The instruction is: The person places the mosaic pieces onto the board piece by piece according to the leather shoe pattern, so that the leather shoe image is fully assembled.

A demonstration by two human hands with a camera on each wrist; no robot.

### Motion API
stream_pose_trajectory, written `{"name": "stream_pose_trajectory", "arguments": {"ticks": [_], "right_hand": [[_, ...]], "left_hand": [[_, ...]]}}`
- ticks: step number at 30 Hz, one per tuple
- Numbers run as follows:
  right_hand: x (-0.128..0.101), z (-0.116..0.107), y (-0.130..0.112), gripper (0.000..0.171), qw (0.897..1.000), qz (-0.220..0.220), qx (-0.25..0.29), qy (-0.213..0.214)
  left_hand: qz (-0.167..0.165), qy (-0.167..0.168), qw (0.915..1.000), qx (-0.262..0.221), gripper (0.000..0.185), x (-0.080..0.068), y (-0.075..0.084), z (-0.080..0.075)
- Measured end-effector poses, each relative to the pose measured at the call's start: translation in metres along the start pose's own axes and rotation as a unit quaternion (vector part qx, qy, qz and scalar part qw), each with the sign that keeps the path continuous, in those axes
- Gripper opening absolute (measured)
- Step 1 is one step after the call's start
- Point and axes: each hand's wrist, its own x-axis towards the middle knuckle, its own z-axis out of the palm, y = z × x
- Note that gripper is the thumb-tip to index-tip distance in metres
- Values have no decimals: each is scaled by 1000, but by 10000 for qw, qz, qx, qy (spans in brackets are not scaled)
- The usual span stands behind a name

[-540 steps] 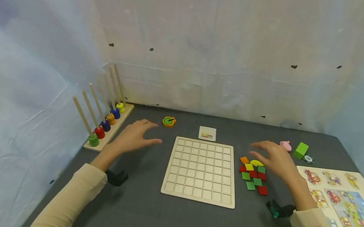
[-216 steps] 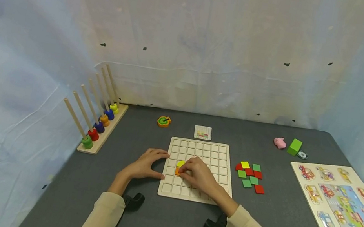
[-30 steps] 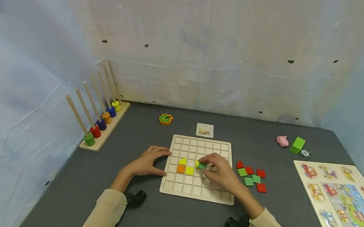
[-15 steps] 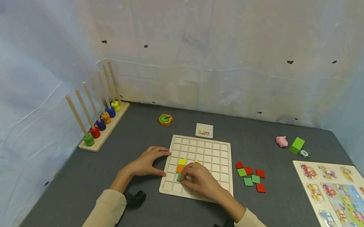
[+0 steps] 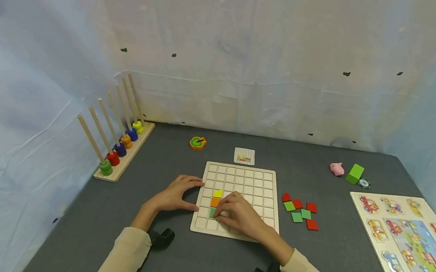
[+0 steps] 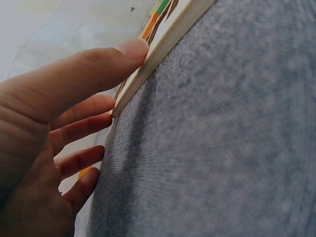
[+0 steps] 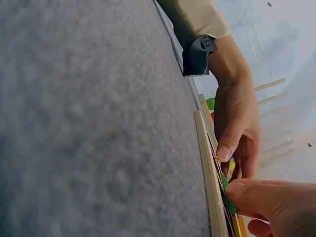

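Observation:
A pale wooden grid board (image 5: 239, 175) lies on the dark tabletop. My left hand (image 5: 174, 195) rests at its left edge; in the left wrist view the thumb (image 6: 133, 49) touches the rim and the fingers spread loosely. My right hand (image 5: 241, 216) is over the board and pinches a small green square tile (image 5: 212, 212) at a cell in the left part. The right wrist view shows the thumb against this green tile (image 7: 227, 190). Directly above it sit an orange tile (image 5: 215, 202) and a yellow tile (image 5: 218, 193). The right hand hides the cells beneath it.
Several loose red and green tiles (image 5: 297, 217) lie right of the board. Behind it is a pattern card (image 5: 244, 157). A peg stacker (image 5: 124, 159) stands left, a vehicle puzzle (image 5: 408, 256) right. A pink pig (image 5: 337, 169) and green block (image 5: 355, 174) sit at the back right.
My right hand has carried the green tile leftward across the board, then lowered it to the cell below the orange tile. The left hand stays at the board's edge.

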Motion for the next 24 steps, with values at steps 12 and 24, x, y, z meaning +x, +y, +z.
{"name": "stream_pose_trajectory", "arguments": {"ticks": [12,24], "right_hand": [[2,-1,0,6,9998,9,-175,87],[-22,-47,27,17,9974,436,388,419]], "left_hand": [[-128,11,9999,-26,72,0,2,0],[-172,19,9998,30,73,-1,2,0]]}}
